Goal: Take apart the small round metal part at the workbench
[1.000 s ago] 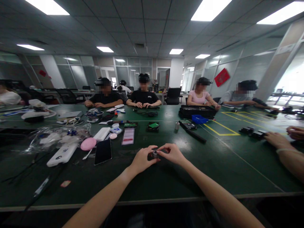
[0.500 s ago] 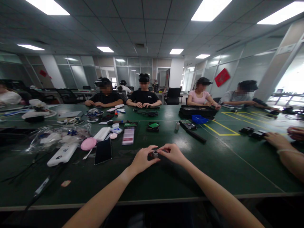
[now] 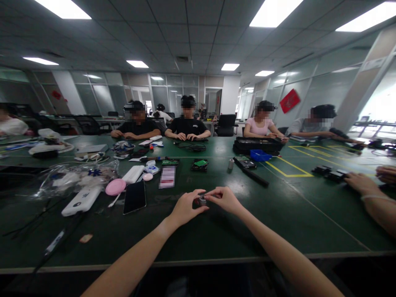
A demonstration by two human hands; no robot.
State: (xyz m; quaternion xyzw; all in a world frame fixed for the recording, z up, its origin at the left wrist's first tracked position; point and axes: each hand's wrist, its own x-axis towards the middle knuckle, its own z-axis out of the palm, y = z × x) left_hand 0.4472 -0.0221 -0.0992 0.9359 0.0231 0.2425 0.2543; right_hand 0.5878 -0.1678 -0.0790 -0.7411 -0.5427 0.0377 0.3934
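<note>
A small silver metal cylinder [image 3: 202, 201] stands between my two hands over the green table. My left hand [image 3: 185, 207] curls around it from the left, with the thumb at its near side and the fingers behind. From the right, my right hand [image 3: 225, 199] pinches at the cylinder's top with thumb and index finger. Whether a separate small part sits in that pinch is too small to tell. A similar silver cylinder [image 3: 230, 164] stands farther back on the table. Beyond my hands lies a green circuit board on a dark block [image 3: 199, 165].
To the left lie a black phone [image 3: 135, 198], a pink round lid [image 3: 115, 187], a white power bank [image 3: 82, 201] and plastic bags [image 3: 71, 175]. A hard drive [image 3: 245, 161], a dark bar [image 3: 255, 177] and a blue tray [image 3: 260, 155] lie right. A co-worker's hand [image 3: 360, 181] rests far right.
</note>
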